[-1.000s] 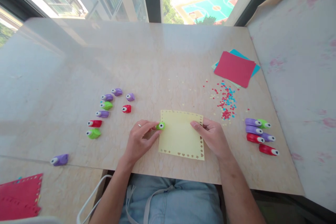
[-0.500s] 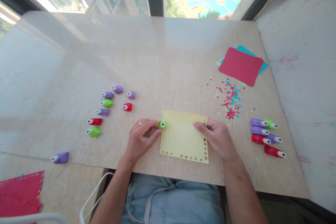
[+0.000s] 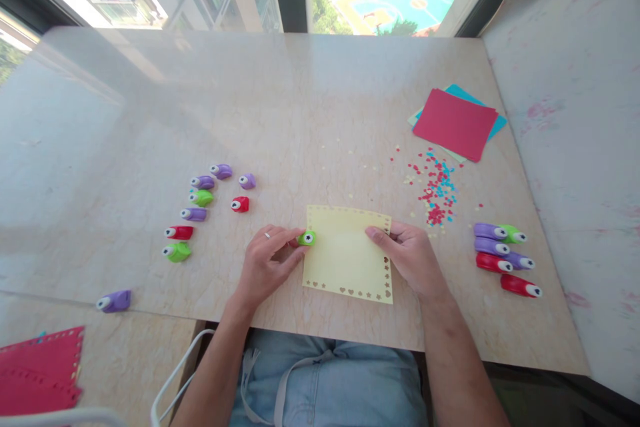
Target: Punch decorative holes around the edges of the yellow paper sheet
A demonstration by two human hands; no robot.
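A small green craft punch [image 3: 307,238] with a star on its white button sits at the left edge of a yellow sheet of paper [image 3: 345,260]. My left hand [image 3: 270,263] grips this punch between thumb and fingers. The sheet has heart and star holes along its bottom and right edges, and smaller holes along the top. My right hand [image 3: 407,253] pinches the sheet's right edge, thumb on top and fingers underneath. The punch's jaw and the paper inside it are hidden.
Several purple, red and green punches [image 3: 193,214] stand to the left, and more punches [image 3: 493,247] to the right. Red, blue and yellow confetti [image 3: 439,190] lies near stacked coloured paper [image 3: 455,123]. Punched red sheets [image 3: 40,373] and a white cable [image 3: 175,380] are at lower left.
The yellow sheet's lower edge has shifted up slightly in the picture. Both hands keep their hold, and the whole view has drifted a little.
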